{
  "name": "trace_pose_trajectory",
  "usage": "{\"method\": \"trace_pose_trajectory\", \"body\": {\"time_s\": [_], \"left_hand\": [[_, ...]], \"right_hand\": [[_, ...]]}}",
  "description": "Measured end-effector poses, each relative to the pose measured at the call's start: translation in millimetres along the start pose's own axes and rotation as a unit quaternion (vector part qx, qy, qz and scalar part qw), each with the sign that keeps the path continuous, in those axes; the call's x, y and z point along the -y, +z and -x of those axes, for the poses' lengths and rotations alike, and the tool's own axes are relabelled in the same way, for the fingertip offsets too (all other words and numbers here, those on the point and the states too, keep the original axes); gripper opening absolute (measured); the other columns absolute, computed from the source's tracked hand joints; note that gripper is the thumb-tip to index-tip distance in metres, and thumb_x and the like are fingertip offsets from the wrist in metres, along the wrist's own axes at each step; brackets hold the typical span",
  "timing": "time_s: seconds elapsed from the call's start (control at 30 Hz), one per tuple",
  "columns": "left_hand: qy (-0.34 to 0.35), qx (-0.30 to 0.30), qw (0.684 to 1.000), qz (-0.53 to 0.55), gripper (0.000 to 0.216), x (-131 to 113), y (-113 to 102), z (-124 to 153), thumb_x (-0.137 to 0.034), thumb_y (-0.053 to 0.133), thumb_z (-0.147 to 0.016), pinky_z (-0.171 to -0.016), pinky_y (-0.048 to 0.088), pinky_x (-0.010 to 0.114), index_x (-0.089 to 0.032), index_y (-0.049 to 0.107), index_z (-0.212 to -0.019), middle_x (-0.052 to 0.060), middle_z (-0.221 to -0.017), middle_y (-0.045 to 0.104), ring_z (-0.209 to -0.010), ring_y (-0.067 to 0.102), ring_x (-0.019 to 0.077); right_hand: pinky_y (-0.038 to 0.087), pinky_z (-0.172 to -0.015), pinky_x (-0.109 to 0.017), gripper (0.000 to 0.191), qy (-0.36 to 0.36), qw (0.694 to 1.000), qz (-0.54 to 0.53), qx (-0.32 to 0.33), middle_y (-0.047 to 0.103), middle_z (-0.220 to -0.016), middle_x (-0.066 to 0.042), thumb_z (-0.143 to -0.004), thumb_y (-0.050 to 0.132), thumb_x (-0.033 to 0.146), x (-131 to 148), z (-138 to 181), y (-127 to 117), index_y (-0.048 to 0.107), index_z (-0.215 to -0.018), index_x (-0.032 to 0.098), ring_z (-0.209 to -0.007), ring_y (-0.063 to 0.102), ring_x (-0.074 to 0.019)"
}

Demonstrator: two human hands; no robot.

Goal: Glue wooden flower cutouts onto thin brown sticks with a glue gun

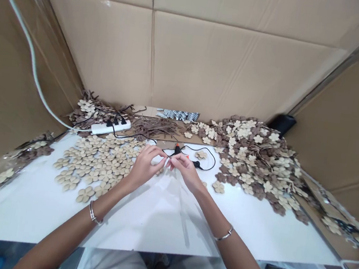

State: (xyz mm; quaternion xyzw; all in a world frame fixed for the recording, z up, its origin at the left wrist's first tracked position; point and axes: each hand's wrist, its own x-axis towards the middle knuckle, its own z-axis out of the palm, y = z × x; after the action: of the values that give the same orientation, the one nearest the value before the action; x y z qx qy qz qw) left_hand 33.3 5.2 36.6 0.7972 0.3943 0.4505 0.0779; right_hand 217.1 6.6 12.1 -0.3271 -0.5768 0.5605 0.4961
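Note:
My left hand and my right hand meet over the white table, both closed in a pinch with fingertips almost touching. Whatever lies between the fingers is too small to make out. Just behind them is a black tool with orange parts, perhaps a glue gun, partly hidden by my right hand. Beside my left hand spreads a layer of beige fabric flowers. A single beige flower lies to the right of my right hand, and another flower sits behind it.
At the right rises a heap of brown and beige flowers. Brown stems lie at the back near a white power strip with black plugs. A black cable loops behind my hands. Cardboard walls enclose the table.

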Motion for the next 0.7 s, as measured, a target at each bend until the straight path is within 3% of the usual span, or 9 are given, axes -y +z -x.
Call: {"method": "trace_pose_trajectory", "body": {"time_s": [0.17, 0.37, 0.5, 0.6, 0.7], "left_hand": [[-0.170, 0.027, 0.972, 0.162, 0.014, 0.8, 3.6, 0.1, -0.032, 0.066, -0.082, -0.066, 0.041, 0.028, -0.020, 0.071, -0.079, 0.003, -0.083, 0.067, -0.071, 0.051, 0.0146], [-0.284, 0.080, 0.913, 0.282, 0.026, 3.1, 2.3, 4.1, -0.043, 0.068, -0.079, -0.062, 0.041, 0.027, -0.018, 0.072, -0.085, 0.003, -0.081, 0.070, -0.068, 0.055, 0.0151], [-0.297, 0.086, 0.905, 0.290, 0.027, 3.0, -0.4, 5.3, -0.044, 0.065, -0.082, -0.070, 0.045, 0.029, -0.018, 0.071, -0.086, 0.006, -0.088, 0.071, -0.079, 0.061, 0.0187], [-0.274, 0.072, 0.927, 0.247, 0.028, 1.5, -2.7, 4.2, -0.045, 0.061, -0.084, -0.072, 0.044, 0.029, -0.018, 0.071, -0.085, 0.006, -0.092, 0.071, -0.082, 0.060, 0.0187], [-0.232, 0.065, 0.953, 0.185, 0.027, -0.7, -3.8, 3.4, -0.044, 0.064, -0.083, -0.068, 0.041, 0.028, -0.019, 0.071, -0.077, 0.003, -0.082, 0.069, -0.074, 0.054, 0.0164]], "right_hand": [[0.044, -0.080, -0.029, 0.028, 0.000, 0.999, 0.027, -0.038, 0.066, -0.108, -0.005, -0.079, 0.070, 0.049, -0.6, 1.7, 4.4, 0.068, -0.080, 0.020, -0.094, 0.058, -0.0178], [0.042, -0.066, -0.027, 0.029, 0.045, 0.998, 0.001, -0.042, 0.067, -0.077, -0.001, -0.077, 0.072, 0.048, 0.3, 4.1, 8.4, 0.068, -0.081, 0.019, -0.068, 0.055, -0.0136], [0.044, -0.066, -0.027, 0.028, 0.044, 0.998, -0.001, -0.041, 0.069, -0.077, -0.002, -0.078, 0.072, 0.046, 1.8, 4.7, 9.4, 0.068, -0.079, 0.019, -0.068, 0.057, -0.0144], [0.043, -0.063, -0.027, 0.029, 0.051, 0.998, 0.009, -0.037, 0.069, -0.076, -0.003, -0.078, 0.071, 0.047, 2.2, 5.0, 10.4, 0.068, -0.080, 0.018, -0.066, 0.056, -0.0145], [0.042, -0.061, -0.027, 0.028, 0.048, 0.998, 0.015, -0.027, 0.069, -0.076, -0.003, -0.078, 0.072, 0.046, 1.0, 5.3, 11.5, 0.069, -0.079, 0.018, -0.066, 0.056, -0.0143]]}}
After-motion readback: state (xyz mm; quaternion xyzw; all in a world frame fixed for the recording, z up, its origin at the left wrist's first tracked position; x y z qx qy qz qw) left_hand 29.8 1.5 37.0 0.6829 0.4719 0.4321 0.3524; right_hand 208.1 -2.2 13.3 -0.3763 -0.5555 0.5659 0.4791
